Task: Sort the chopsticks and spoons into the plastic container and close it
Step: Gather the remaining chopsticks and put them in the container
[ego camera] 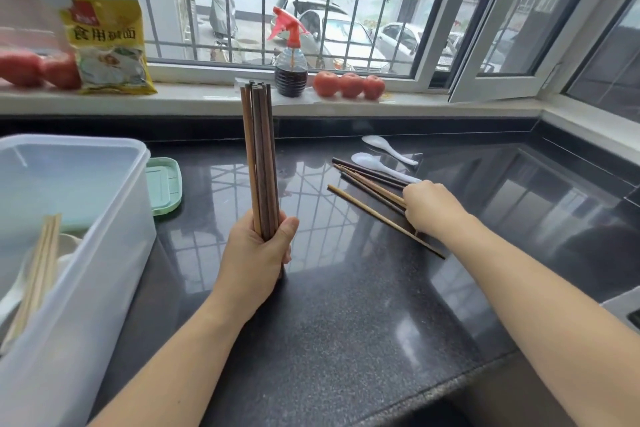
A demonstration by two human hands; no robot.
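My left hand (pixel 259 250) grips a bundle of dark wooden chopsticks (pixel 259 156) and stands it upright on the black counter. My right hand (pixel 431 208) curls its fingers over several loose chopsticks (pixel 367 189) lying on the counter to the right. Two white plastic spoons (pixel 384 163) lie just behind those chopsticks. At the left stands the translucent plastic container (pixel 104 253), open, with light bamboo chopsticks (pixel 38 274) and white spoons inside. A pale green lid (pixel 164 185) lies beside the container's far right corner.
On the windowsill stand a spray bottle (pixel 291 59) with dark liquid, three tomatoes (pixel 349 85), a yellow food packet (pixel 109 45) and more tomatoes (pixel 38 69) at the left. A sink edge (pixel 623 308) shows at the right. The counter's front edge runs low across the view.
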